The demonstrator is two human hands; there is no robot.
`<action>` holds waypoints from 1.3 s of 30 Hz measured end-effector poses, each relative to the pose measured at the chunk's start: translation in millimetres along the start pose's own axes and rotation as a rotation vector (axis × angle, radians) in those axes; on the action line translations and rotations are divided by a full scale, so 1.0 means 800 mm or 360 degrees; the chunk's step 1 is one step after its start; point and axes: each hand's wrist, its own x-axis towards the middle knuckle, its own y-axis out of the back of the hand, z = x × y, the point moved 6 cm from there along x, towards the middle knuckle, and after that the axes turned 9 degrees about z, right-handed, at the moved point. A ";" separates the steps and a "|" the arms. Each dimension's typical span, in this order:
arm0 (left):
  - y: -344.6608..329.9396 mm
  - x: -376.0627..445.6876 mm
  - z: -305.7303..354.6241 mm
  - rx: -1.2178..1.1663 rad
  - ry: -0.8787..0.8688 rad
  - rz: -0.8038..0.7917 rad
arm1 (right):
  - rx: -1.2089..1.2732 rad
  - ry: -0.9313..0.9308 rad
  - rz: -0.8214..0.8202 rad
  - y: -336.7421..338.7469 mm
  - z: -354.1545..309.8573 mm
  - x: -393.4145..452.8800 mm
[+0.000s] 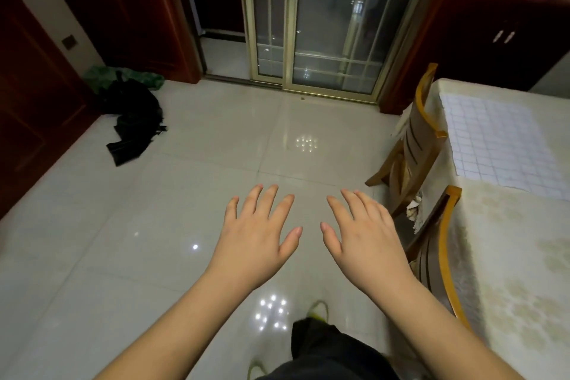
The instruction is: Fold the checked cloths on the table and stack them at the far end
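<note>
2 bare hands, left (257, 233) and right (364, 233), hover palms down over the tiled floor (185, 194), fingers spread, gripping nothing. 1 checked cloth (499, 145) lies flat on the table (509, 241) beside 2 chairs (413, 145).

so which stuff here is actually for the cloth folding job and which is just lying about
For the job:
- checked cloth, spread flat on the table
- table with its cream cover
- left hand and right hand, both open, over the floor, holding nothing

Lying about:
- black bag on the floor
- green bundle behind it
- two wooden chairs at the table
</note>
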 end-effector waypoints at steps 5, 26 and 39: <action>-0.046 0.109 0.020 0.0004 -0.0102 -0.0066 | 0.0022 -0.0127 0.0022 -0.034 0.066 0.074; -0.146 0.473 0.112 -0.0026 -0.0392 -0.0289 | 0.0025 -0.0363 -0.0060 -0.118 0.283 0.347; -0.222 0.703 0.017 -0.0109 -0.0429 -0.0365 | -0.0080 -0.0374 -0.0239 -0.191 0.302 0.593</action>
